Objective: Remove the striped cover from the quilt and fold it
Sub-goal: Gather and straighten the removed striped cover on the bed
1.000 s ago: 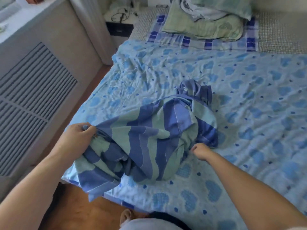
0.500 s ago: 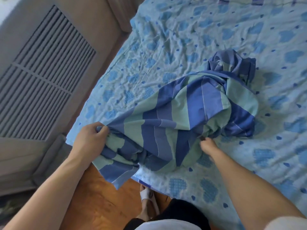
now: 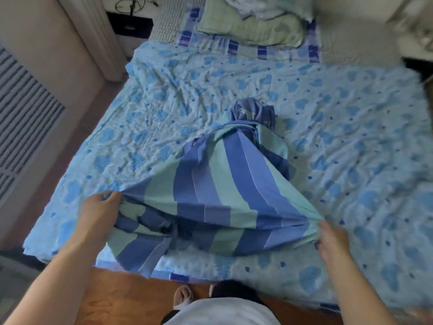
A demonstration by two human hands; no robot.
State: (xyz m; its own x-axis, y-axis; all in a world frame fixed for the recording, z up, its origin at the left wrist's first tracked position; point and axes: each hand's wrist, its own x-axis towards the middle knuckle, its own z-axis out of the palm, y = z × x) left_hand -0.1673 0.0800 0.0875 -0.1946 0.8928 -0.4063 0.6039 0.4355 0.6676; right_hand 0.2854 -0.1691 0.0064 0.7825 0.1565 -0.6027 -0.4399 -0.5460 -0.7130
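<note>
The blue-and-green striped cotton cover [image 3: 225, 184] now lies on the bed, stretched into a wide fan across the pale blue heart-printed quilt [image 3: 351, 137], its near edge pulled taut between the two hands while its far end stays bunched in a twisted knot of cloth toward the middle of the bed; the left hand [image 3: 99, 213] grips the left corner with fingers curled into gathered fabric, and the right hand [image 3: 330, 240] pinches the right corner, fingers bent around the edge; a second ago the cover was a rumpled heap, with the left hand clutching one bunch and the right hand only reaching in at the heap's lower right side, so the change is that the right hand has found its corner and the two have drawn apart, opening the cloth; I judge the cover to be already off the quilt, and the folding stage to be starting, with the far end yet to be shaken flat; a loose flap hangs over the bed's near edge above the wooden floor [image 3: 121, 301].
</note>
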